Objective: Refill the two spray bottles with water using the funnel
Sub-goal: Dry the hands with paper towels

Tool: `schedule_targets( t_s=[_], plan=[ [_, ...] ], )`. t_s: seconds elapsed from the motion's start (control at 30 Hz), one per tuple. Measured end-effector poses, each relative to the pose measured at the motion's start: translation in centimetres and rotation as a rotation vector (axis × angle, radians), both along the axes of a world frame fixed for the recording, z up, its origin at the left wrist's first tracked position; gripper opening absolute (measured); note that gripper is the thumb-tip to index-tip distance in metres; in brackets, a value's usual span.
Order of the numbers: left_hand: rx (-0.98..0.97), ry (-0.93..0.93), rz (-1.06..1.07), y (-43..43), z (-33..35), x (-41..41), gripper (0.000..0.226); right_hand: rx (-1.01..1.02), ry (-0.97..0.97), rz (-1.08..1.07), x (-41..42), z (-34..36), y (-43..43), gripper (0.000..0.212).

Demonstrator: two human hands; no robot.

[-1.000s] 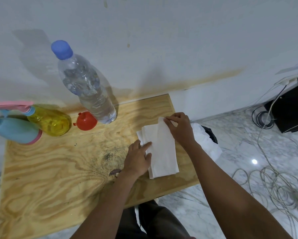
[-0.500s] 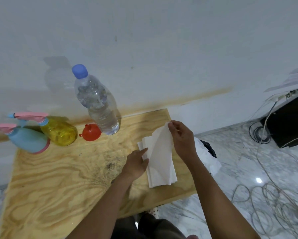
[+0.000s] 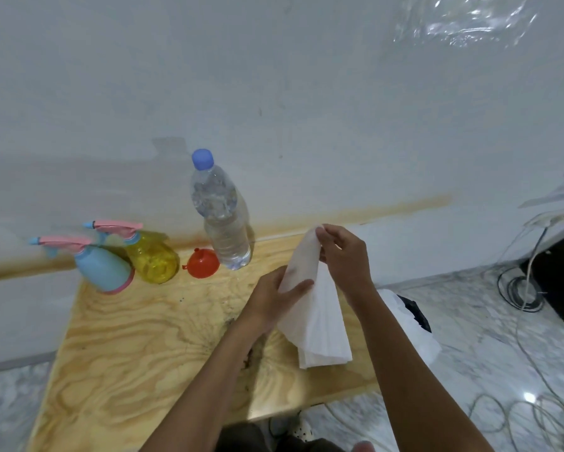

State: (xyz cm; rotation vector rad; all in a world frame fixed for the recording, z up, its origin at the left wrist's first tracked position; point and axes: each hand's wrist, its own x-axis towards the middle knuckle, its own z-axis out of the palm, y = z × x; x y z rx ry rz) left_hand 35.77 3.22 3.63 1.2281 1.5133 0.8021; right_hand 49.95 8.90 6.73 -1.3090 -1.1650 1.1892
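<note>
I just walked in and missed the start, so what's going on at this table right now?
A person is peeling a paper sheet off a white stack on the plywood table. The right hand pinches its top corner and the left hand grips it lower down. The blue spray bottle, yellow spray bottle, red funnel and capped water bottle sit untouched at the back; no refilling has begun.
</note>
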Motion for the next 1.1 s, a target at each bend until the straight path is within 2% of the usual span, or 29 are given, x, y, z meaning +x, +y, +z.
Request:
schedule_targets(
  t_s=[0.07, 0.17, 0.27, 0.4, 0.53, 0.63, 0.7, 0.83, 1.0, 1.1],
  plan=[
    [0.024, 0.052, 0.035, 0.0, -0.6, -0.1, 0.018, -0.014, -0.016, 0.008, 0.0, -0.5, -0.3, 0.013],
    [0.062, 0.063, 0.104, -0.4, -1.3, -0.3, 0.028, -0.06, -0.021, -0.001, 0.0, -1.1, -0.7, 0.022],
    [0.14, 0.089, 0.146, -0.9, -0.7, -0.8, 0.028, -0.076, 0.017, -0.019, -0.1, -0.9, -1.0, 0.016],
    [0.245, 0.052, 0.188, -1.1, 1.5, -1.4, 0.008, -0.033, 0.063, -0.025, -0.4, -0.1, -1.2, 0.006],
    [0.25, -0.026, 0.2, -0.6, 3.5, -2.3, 0.014, -0.029, 0.04, -0.069, -0.5, 0.5, -1.0, 0.019],
    [0.248, -0.014, 0.169, -0.2, 4.2, -2.8, 0.013, -0.045, 0.087, -0.073, -0.5, 0.0, -1.2, 0.02],
    [0.243, 0.006, 0.152, -0.2, 4.5, -2.8, 0.015, -0.05, -0.01, -0.06, -0.1, -1.4, -1.6, 0.025],
    [0.233, -0.003, 0.151, -0.4, 4.8, -2.4, 0.015, -0.088, -0.434, 0.123, 1.0, -6.2, -3.2, 0.031],
    [0.249, 0.014, 0.128, -0.7, 4.8, -2.2, 0.016, -0.37, -0.625, 0.364, 1.2, -12.0, -5.3, 0.046],
    [0.242, 0.039, 0.118, -0.9, 4.4, -2.6, 0.018, -0.417, -0.728, 0.423, 1.1, -13.2, -5.6, 0.049]
  ],
)
